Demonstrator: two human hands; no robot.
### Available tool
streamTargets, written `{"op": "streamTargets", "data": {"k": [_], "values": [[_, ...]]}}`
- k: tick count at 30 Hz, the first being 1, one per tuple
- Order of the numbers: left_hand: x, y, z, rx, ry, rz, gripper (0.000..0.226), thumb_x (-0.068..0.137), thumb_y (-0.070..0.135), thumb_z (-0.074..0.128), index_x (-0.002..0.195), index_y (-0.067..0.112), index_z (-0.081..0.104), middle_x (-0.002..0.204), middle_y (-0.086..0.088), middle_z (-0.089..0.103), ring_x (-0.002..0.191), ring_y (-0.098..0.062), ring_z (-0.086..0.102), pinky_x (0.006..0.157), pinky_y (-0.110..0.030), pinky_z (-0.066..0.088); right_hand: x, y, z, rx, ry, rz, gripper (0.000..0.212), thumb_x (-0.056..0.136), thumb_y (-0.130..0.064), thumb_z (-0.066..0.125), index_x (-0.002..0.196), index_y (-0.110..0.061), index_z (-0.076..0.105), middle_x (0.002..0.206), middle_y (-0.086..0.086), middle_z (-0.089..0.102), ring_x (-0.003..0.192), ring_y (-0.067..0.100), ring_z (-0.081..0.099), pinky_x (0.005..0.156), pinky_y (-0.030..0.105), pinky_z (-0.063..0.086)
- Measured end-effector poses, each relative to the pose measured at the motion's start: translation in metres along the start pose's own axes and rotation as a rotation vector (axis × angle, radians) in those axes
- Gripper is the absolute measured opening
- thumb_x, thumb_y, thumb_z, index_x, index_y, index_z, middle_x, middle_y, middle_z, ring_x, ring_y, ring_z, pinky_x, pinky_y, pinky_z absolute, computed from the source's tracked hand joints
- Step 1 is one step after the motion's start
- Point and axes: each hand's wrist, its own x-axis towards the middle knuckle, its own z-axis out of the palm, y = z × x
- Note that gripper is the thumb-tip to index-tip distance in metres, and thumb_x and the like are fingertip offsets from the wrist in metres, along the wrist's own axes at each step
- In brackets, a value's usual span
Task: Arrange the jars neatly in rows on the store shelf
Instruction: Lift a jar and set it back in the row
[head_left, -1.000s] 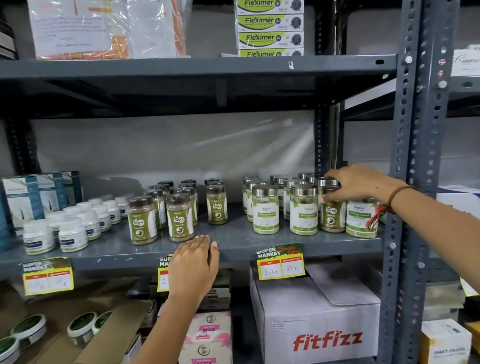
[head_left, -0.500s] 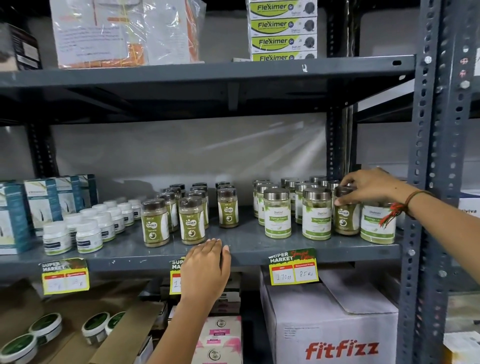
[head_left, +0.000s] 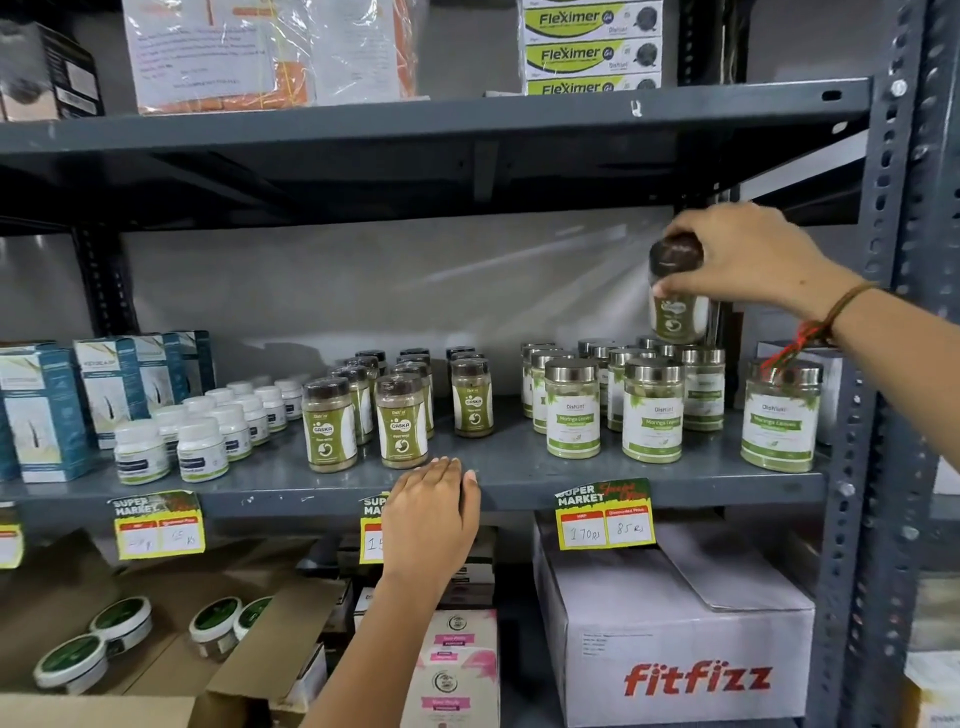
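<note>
The right hand (head_left: 748, 260) grips a brown-lidded jar (head_left: 678, 296) by its top, above the silver-lidded jars (head_left: 652, 415) near the shelf's (head_left: 519, 462) right end. The left hand (head_left: 434, 514) rests flat on the front edge. Most jars stand in rows; this stray likely belongs with the brown-lidded rows (head_left: 400, 410) mid-shelf.

Even, moderate light. Glare streaks the plastic sheet (head_left: 467, 291) behind my shelf (head_left: 519, 462). Deep shadow under the upper shelf (head_left: 363, 130). Uprights bow at frame edges; my raised jar (head_left: 678, 306) blurs.
</note>
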Motion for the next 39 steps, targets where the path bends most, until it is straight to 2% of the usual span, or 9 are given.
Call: {"op": "streamTargets", "data": {"k": [3, 7, 10, 13, 16, 19, 21, 30, 39], "values": [[0.000, 0.000, -0.001, -0.007, -0.008, -0.004, 0.046, 0.096, 0.039, 0.034, 0.108, 0.015, 0.070, 0.110, -0.001, 0.071, 0.104, -0.017, 0.063, 0.094, -0.034, 0.045, 0.006, -0.026, -0.004, 0.116, 0.002, -0.037, 0.065, 0.070, -0.059, 0.075, 0.122, -0.021, 0.063, 0.113, 0.007, 0.070, 0.102, 0.029, 0.064, 0.088, 0.043, 0.053], [0.000, 0.000, -0.002, -0.014, -0.011, -0.002, 0.048, 0.097, 0.040, 0.031, 0.110, 0.015, 0.070, 0.111, -0.001, 0.070, 0.106, -0.016, 0.062, 0.095, -0.033, 0.044, 0.011, -0.065, 0.008, 0.400, -0.073, -0.053, 0.063, 0.067, -0.054, 0.081, 0.120, -0.024, 0.067, 0.116, -0.002, 0.071, 0.107, 0.019, 0.064, 0.095, 0.037, 0.050], [0.000, 0.000, -0.003, -0.014, -0.005, 0.006, 0.047, 0.097, 0.040, 0.031, 0.110, 0.015, 0.070, 0.110, -0.001, 0.070, 0.105, -0.017, 0.063, 0.094, -0.033, 0.044, 0.012, -0.093, 0.029, 0.553, -0.187, -0.079, 0.061, 0.067, -0.050, 0.083, 0.120, -0.026, 0.067, 0.111, -0.007, 0.069, 0.103, 0.011, 0.064, 0.090, 0.024, 0.048], [-0.001, 0.001, -0.003, -0.012, 0.004, 0.010, 0.045, 0.097, 0.039, 0.034, 0.108, 0.014, 0.070, 0.109, -0.001, 0.071, 0.103, -0.017, 0.063, 0.092, -0.033, 0.045, 0.012, -0.115, 0.054, 0.584, -0.282, -0.131, 0.062, 0.068, -0.050, 0.082, 0.123, -0.027, 0.066, 0.115, -0.009, 0.068, 0.104, 0.010, 0.063, 0.086, 0.019, 0.046], [-0.001, 0.000, -0.001, -0.010, 0.017, 0.012, 0.041, 0.096, 0.037, 0.039, 0.106, 0.014, 0.071, 0.106, -0.002, 0.072, 0.101, -0.017, 0.064, 0.090, -0.033, 0.047, 0.010, -0.128, 0.075, 0.577, -0.376, -0.167, 0.056, 0.073, -0.044, 0.081, 0.122, -0.023, 0.064, 0.111, -0.009, 0.067, 0.092, 0.008, 0.065, 0.071, 0.010, 0.045], [0.000, 0.000, -0.001, -0.005, 0.028, 0.017, 0.038, 0.095, 0.036, 0.042, 0.104, 0.014, 0.072, 0.104, -0.002, 0.072, 0.099, -0.017, 0.065, 0.089, -0.033, 0.048, 0.013, -0.137, 0.095, 0.539, -0.407, -0.189, 0.062, 0.074, -0.040, 0.082, 0.128, -0.018, 0.063, 0.124, -0.001, 0.067, 0.112, 0.018, 0.063, 0.093, 0.028, 0.048], [-0.001, 0.000, -0.001, -0.003, 0.030, 0.018, 0.038, 0.095, 0.036, 0.042, 0.104, 0.013, 0.071, 0.105, -0.002, 0.072, 0.099, -0.017, 0.065, 0.089, -0.033, 0.048, 0.014, -0.142, 0.104, 0.505, -0.412, -0.206, 0.063, 0.074, -0.040, 0.081, 0.130, -0.017, 0.062, 0.128, 0.002, 0.066, 0.116, 0.020, 0.061, 0.099, 0.033, 0.047], [0.000, -0.002, 0.003, -0.011, 0.028, 0.018, 0.044, 0.096, 0.039, 0.038, 0.106, 0.012, 0.071, 0.107, -0.003, 0.072, 0.102, -0.018, 0.064, 0.091, -0.034, 0.048, 0.026, -0.151, 0.127, 0.507, -0.454, -0.237, 0.067, 0.076, -0.042, 0.079, 0.136, -0.020, 0.058, 0.139, 0.000, 0.059, 0.126, 0.019, 0.055, 0.095, 0.025, 0.038], [0.000, -0.001, 0.002, -0.008, 0.023, 0.007, 0.045, 0.096, 0.040, 0.038, 0.107, 0.013, 0.072, 0.109, -0.002, 0.071, 0.104, -0.016, 0.063, 0.093, -0.033, 0.046, 0.030, -0.154, 0.136, 0.577, -0.471, -0.213, 0.069, 0.074, -0.042, 0.081, 0.136, -0.020, 0.058, 0.139, -0.002, 0.059, 0.127, 0.015, 0.054, 0.096, 0.021, 0.037]]}}
